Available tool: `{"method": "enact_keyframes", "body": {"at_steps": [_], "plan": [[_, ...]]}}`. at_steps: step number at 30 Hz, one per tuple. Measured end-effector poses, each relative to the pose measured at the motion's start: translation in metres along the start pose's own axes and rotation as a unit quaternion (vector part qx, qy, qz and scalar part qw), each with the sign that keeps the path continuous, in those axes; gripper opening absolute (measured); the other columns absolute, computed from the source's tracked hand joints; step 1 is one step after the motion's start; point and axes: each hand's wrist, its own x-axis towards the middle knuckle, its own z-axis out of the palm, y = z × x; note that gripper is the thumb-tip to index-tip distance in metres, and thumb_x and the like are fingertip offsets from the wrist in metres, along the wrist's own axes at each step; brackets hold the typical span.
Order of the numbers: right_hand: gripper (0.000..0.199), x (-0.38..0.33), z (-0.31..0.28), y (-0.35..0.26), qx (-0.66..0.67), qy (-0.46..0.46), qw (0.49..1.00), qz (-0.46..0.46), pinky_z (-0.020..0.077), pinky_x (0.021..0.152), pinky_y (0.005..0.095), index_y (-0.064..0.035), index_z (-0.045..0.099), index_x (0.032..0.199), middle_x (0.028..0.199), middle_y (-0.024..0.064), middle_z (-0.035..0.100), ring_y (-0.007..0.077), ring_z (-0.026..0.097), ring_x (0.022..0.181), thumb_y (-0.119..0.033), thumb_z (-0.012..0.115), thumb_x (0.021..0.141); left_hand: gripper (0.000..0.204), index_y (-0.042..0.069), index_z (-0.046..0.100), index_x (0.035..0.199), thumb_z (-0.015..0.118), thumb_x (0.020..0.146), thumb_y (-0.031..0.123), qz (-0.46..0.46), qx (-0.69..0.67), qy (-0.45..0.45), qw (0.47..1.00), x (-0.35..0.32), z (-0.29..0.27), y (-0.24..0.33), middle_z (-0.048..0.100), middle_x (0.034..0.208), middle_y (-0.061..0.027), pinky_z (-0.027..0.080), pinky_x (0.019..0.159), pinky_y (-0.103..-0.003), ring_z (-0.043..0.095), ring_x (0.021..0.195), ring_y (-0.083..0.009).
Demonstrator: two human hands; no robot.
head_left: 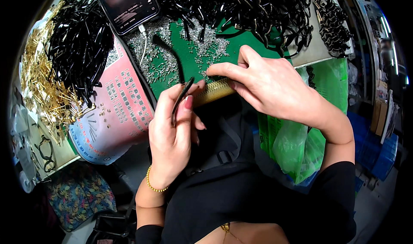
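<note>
My left hand [172, 123] is closed, pinching a black eyeglass piece between thumb and fingers. Its long black temple arm [175, 56] points up and away over the green mat. Between my hands lies a gold cylindrical handle [211, 90] with a knurled, mesh-like surface. The curled lower fingers of my right hand [269, 82] are around its right end, while the index finger stretches left to the loose metal screws [208, 46]. Whether a screw sits at that fingertip is too small to tell. The far end of the handle is hidden behind my left fingers.
Black temple arms [79, 46] pile up at the left, beside gold metal parts [43, 76]. More black eyeglass parts [258, 11] heap along the back. A phone [127, 7] with a white cable stands at the back left. A green plastic bag [301, 149] hangs off the right edge.
</note>
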Motion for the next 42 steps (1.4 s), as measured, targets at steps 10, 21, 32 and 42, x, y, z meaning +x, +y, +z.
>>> {"method": "enact_keyframes", "body": {"at_steps": [10,21,32,42], "plan": [[0.045,0.01,-0.011,-0.003,0.03,-0.086,0.995,0.027,0.0555,0.064,0.0441,-0.0233,0.052,0.139,0.094,0.0188,0.059,0.0346,0.067,0.072,-0.015,0.058,0.095,0.028,-0.003,0.061,0.126,0.049,0.108,0.015,-0.016,-0.004,0.023,1.0,0.002,-0.015,-0.005,0.076,0.098,-0.0112,0.044,0.049,-0.019,0.059,0.058,-0.0057],[0.048,0.023,-0.033,-0.038,0.554,-0.228,0.783,0.168,0.0554,0.051,0.0294,-0.0112,0.03,0.15,0.093,0.0081,0.067,0.0158,0.064,0.059,-0.027,0.044,0.106,0.028,-0.002,0.062,0.128,0.052,0.108,0.015,0.024,-0.014,0.037,0.999,0.002,-0.013,-0.01,0.071,0.089,-0.0026,0.033,0.044,-0.017,0.05,0.052,-0.0013],[0.057,0.012,-0.021,-0.028,0.624,-0.242,0.722,0.172,0.0511,0.049,0.0363,0.0088,0.024,0.14,0.1,0.0205,0.062,0.0239,0.062,0.056,-0.02,0.055,0.102,0.046,-0.008,0.058,0.13,0.054,0.084,-0.015,0.265,0.341,0.077,0.899,0.003,-0.018,-0.046,0.073,0.104,-0.0178,0.057,0.071,-0.038,0.073,0.085,-0.0325],[0.029,-0.057,-0.02,0.055,-0.118,0.266,0.918,0.271,0.0555,0.069,0.0482,-0.0029,0.052,0.117,0.098,0.0172,0.067,0.0389,0.068,0.087,-0.02,0.06,0.096,0.032,-0.002,0.054,0.128,0.044,0.111,0.023,0.093,-0.039,0.156,0.983,-0.001,-0.024,-0.018,0.074,0.092,-0.0108,0.026,0.048,-0.016,0.034,0.049,0.0008]]}}
